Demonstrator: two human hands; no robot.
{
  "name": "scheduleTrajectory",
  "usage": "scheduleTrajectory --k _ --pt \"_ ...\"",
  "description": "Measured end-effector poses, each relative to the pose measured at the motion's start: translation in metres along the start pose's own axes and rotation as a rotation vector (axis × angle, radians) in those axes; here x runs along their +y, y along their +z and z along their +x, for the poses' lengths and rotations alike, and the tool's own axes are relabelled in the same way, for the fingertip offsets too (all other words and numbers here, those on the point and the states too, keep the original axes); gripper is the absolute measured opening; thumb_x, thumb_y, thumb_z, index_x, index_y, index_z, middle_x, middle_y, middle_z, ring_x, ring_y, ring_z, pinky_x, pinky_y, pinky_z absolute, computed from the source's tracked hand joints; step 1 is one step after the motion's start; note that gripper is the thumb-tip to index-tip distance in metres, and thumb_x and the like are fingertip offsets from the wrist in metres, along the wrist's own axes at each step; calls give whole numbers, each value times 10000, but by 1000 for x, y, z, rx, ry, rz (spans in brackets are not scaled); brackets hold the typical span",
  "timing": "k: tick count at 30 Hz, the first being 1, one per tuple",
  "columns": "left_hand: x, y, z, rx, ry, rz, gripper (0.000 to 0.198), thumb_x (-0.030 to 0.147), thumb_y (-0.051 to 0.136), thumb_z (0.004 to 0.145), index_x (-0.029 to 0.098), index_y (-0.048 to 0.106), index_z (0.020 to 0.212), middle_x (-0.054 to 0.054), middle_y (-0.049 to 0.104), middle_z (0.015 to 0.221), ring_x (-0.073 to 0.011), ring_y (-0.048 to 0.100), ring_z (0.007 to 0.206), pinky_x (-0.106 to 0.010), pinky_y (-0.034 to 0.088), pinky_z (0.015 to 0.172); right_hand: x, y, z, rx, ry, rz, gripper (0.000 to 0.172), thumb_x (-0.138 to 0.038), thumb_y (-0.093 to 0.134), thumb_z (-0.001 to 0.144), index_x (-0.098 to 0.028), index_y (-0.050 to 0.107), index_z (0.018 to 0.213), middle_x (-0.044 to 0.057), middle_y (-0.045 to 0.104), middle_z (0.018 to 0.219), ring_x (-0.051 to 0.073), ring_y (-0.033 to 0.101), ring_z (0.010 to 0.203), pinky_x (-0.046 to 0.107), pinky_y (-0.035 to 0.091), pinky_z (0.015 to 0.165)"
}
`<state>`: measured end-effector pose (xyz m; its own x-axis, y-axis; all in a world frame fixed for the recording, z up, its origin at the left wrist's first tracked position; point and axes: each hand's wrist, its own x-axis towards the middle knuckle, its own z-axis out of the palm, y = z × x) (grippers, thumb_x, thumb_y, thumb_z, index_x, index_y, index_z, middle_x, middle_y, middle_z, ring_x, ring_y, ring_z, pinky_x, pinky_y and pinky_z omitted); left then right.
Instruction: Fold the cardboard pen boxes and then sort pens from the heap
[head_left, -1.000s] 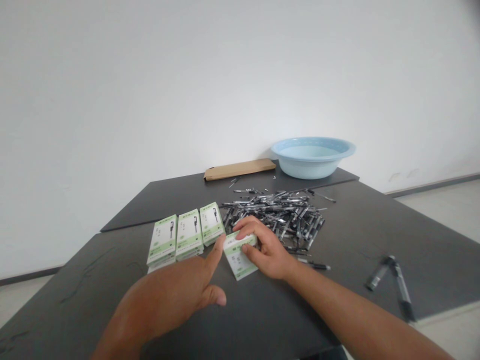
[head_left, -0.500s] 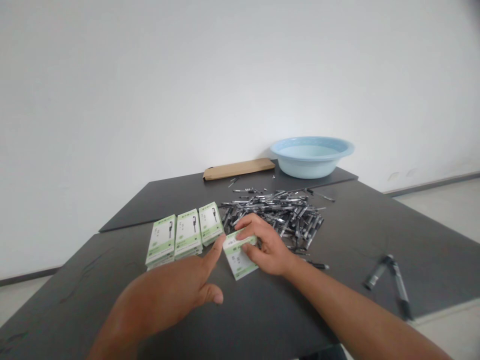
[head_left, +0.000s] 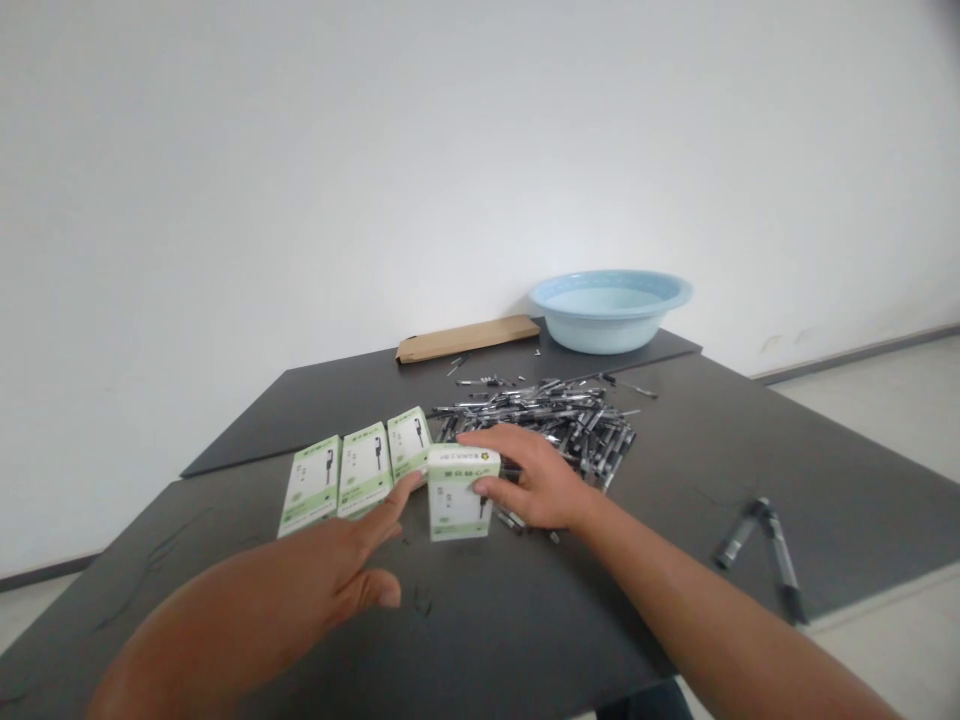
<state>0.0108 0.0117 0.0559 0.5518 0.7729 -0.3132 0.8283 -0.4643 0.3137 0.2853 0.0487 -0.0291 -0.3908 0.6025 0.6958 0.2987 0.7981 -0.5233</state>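
Note:
My right hand [head_left: 534, 487] grips a small green-and-white box [head_left: 457, 492], fingers on its top edge and thumb at its right side; the box stands tilted up on the dark table [head_left: 525, 620]. My left hand [head_left: 315, 575] lies open to the left, its forefinger tip reaching toward the box's left side; contact is unclear. A row of three similar boxes [head_left: 352, 476] lies just left of the held box. Behind my right hand is a heap of several black-and-silver pens [head_left: 559, 415].
A pale blue basin [head_left: 607, 310] and a brown envelope [head_left: 466, 338] sit at the table's far edge by the white wall. Two dark markers [head_left: 765, 545] lie at the right near the table's edge. Floor shows to the right.
The box in my right hand has gone from lying flat to tilted upright and shifted left toward the row. My left hand drew back slightly; the view moved a little.

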Motion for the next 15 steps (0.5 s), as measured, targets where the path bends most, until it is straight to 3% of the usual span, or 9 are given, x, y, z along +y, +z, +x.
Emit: scheduleTrajectory --k 4,8,12,15 --pt "1 -2 -4 -73 -54 3 842 656 386 865 287 -5 1513 -87 460 1425 -340 480 1235 -433 384 997 5 12 0 263 177 184 445 -287 614 841 -223 523 1271 92 590 1243 214 590 1038 336 486 839" --pt "6 -1 -4 -69 -51 21 878 673 388 846 239 25 1519 -148 441 1430 -369 477 1228 -467 390 982 15 18 6 458 376 458 392 -308 636 811 -200 528 1172 61 636 1063 187 618 899 318 518 758" --pt "11 -1 -7 -94 -88 23 886 653 420 832 219 68 1519 -170 502 1377 -379 538 1158 -459 433 931 18 23 9 430 619 731 312 -367 650 777 -183 516 991 4 636 805 109 577 576 236 486 519" --pt "14 -1 -13 -77 -88 -4 878 644 444 827 231 94 1518 -149 547 1340 -366 564 1125 -430 457 904 12 34 7 283 774 888 341 -377 647 772 -186 461 985 -17 624 691 91 557 470 196 450 429"
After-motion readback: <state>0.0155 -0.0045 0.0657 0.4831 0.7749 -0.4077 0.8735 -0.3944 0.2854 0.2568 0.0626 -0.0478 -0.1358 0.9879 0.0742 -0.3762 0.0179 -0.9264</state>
